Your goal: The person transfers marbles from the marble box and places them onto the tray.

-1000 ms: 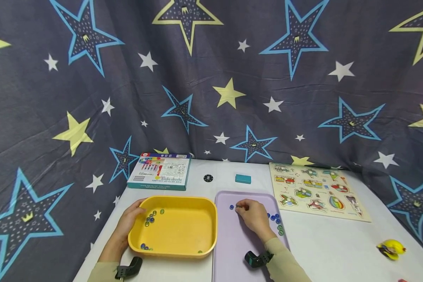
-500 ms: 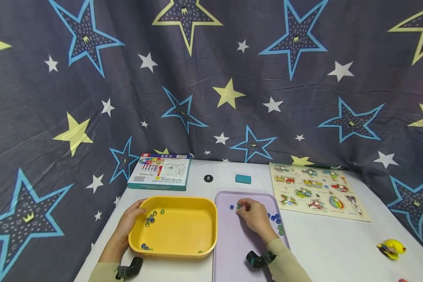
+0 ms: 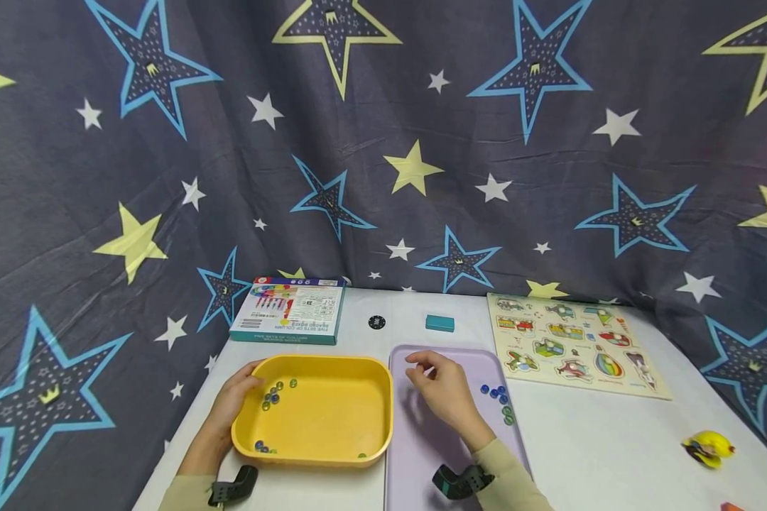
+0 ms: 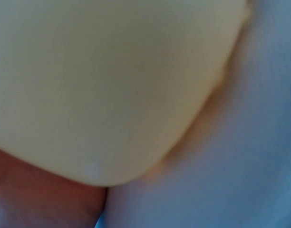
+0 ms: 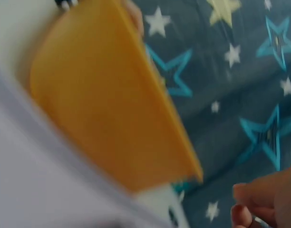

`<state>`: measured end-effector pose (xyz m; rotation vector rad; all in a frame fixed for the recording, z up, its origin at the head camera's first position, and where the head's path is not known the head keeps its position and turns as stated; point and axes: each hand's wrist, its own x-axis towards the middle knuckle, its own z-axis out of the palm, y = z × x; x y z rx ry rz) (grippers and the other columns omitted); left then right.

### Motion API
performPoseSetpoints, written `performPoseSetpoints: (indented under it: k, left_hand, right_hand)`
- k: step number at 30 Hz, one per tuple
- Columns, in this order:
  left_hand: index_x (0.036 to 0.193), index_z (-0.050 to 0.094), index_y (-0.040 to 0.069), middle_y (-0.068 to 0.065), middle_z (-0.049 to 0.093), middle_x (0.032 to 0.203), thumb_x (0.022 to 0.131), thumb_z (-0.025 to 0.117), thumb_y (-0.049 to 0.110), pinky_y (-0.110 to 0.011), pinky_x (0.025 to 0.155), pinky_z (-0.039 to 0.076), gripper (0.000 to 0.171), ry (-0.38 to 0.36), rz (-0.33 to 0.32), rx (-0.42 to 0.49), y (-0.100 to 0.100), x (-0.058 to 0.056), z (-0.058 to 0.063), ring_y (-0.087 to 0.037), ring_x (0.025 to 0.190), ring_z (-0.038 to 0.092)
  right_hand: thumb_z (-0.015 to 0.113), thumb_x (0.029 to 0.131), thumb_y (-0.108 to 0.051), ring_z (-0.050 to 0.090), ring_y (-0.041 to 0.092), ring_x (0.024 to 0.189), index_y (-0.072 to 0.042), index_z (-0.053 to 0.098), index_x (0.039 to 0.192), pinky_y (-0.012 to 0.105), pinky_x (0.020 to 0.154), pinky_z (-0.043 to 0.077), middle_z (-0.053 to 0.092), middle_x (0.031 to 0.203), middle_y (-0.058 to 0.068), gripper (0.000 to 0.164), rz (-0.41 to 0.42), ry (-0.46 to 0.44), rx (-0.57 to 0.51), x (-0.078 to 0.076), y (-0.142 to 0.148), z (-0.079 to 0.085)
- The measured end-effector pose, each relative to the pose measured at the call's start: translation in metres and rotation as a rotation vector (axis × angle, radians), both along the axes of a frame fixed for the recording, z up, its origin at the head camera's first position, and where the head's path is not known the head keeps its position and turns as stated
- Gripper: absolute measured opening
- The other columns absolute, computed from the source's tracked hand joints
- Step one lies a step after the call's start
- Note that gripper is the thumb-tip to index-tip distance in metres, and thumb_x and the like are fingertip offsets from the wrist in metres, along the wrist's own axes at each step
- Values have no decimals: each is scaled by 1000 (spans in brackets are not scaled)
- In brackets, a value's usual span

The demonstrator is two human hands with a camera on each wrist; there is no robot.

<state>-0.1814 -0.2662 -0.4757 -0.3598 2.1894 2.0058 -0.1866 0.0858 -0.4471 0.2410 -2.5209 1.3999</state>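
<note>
My left hand (image 3: 229, 403) grips the left rim of a yellow plastic tub (image 3: 332, 411), thumb over the edge. Several blue and green glass marbles (image 3: 275, 399) lie along the tub's left side and front. In the left wrist view, the tub's blurred outer wall (image 4: 112, 95) fills most of the picture. Above the lilac tray (image 3: 415, 461), my right hand (image 3: 444, 394) has thumb and index finger together. A small shiny piece of a marble (image 5: 258, 221) shows between its fingers in the right wrist view. More blue and green marbles (image 3: 498, 394) lie along the tray's right side.
Behind the tub lies a boxed bead set (image 3: 290, 312). A black round chip (image 3: 376, 322) and a teal block (image 3: 439, 323) lie behind the tray. To the right are a wooden picture puzzle (image 3: 575, 344) and a yellow toy (image 3: 708, 448). A star-patterned curtain (image 3: 358, 142) hangs behind.
My right hand has lifted from the tray and shifted left toward the tub. The blue and green marbles by its fingertips no longer show on the tray. My left hand stays put.
</note>
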Motion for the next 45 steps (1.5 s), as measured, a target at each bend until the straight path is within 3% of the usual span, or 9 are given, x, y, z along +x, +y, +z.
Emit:
performPoseSetpoints:
  k: [8,15,21,26,32,38,41,45]
  left_hand:
    - [129,46,18,-3,47,127,87,43,20,-24,88,39,42,0,-2,-3,1,1,0,-24,109,43]
    - [129,46,19,-4,47,128,87,43,20,-25,87,39,42,0,-3,-2,1,1,1,-24,108,43]
    - [129,46,18,-4,46,128,86,43,21,-23,87,40,43,-14,-7,-8,3,1,1,-24,111,43]
    - [128,46,17,-4,46,129,86,44,20,-20,87,40,42,-12,-12,14,3,-1,1,-23,113,43]
    - [129,46,17,-3,46,130,86,44,20,-19,87,40,42,-10,-18,28,3,-1,2,-23,115,42]
    - [129,46,17,-4,45,130,87,44,21,-19,88,39,42,-6,-25,32,1,0,1,-22,116,41]
    - [129,46,16,-4,45,130,87,44,20,-19,88,39,42,-4,-20,36,0,1,2,-22,117,41]
    - [129,45,16,-4,45,131,87,42,20,-18,88,39,43,4,-15,31,0,1,3,-22,116,41]
  right_hand:
    - [63,82,-13,47,5,56,-18,67,91,19,49,41,56,72,-11,11,312,54,-34,27,-62,15]
    - [62,84,-21,46,-1,61,-22,66,92,16,55,42,55,77,-16,9,509,11,73,36,-111,18]
    - [62,84,-26,47,0,63,-21,67,94,17,57,41,55,76,-17,12,554,-122,160,28,-136,19]
    - [63,82,-31,47,3,68,-19,67,99,19,62,39,54,75,-15,21,601,-282,254,25,-149,17]
    - [62,83,-32,48,1,70,-20,67,98,18,70,40,57,77,-16,20,654,-298,342,25,-157,11]
    - [60,85,-28,49,0,80,-22,68,103,19,81,39,63,92,-18,21,753,-321,366,22,-162,8]
    - [59,86,-26,48,-1,81,-24,67,106,18,81,38,62,96,-19,22,795,-311,400,21,-165,6]
    - [59,85,-27,48,0,77,-23,68,103,16,76,38,61,88,-18,20,791,-300,427,23,-171,4]
